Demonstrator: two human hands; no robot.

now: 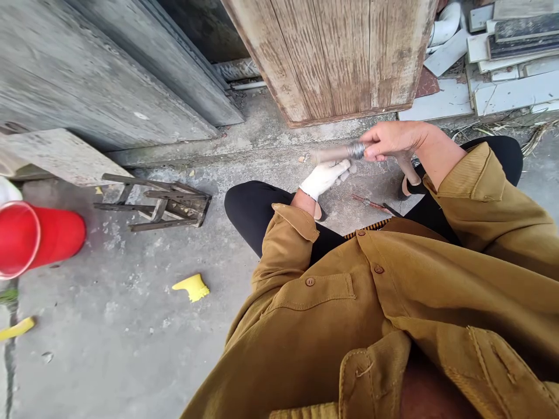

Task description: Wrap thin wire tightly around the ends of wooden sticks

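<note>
The bare right hand point(393, 139) grips a blurry brown stick point(329, 154), next to its shiny wire point(357, 151), at the person's twelve o'clock. The stick runs nearly nine to three, free end toward nine. The gloved left hand point(326, 177) is near it, fingers curled; I can't tell if it holds anything.

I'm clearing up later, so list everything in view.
Wire-wrapped rod: 1, light brown, centre
Thin object: 1, reddish, below rod
Plank panel: 1, brown, top centre
Grey panels: several, grey, top left
Pale board: 1, whitish, left
Wooden frame: 1, dark brown, left
Bucket: 1, red, far left
Scraps: 2, yellow, lower left
Boards: several, mostly white, top right
Pipe elbow: 1, white, top right
Concrete: 1, grey, underfoot
Shirt: 1, mustard, bottom right
Trousers: 1, black, centre right
Left hand: 1, white glove, centre
Right hand: 1, bare, gripping rod
</note>
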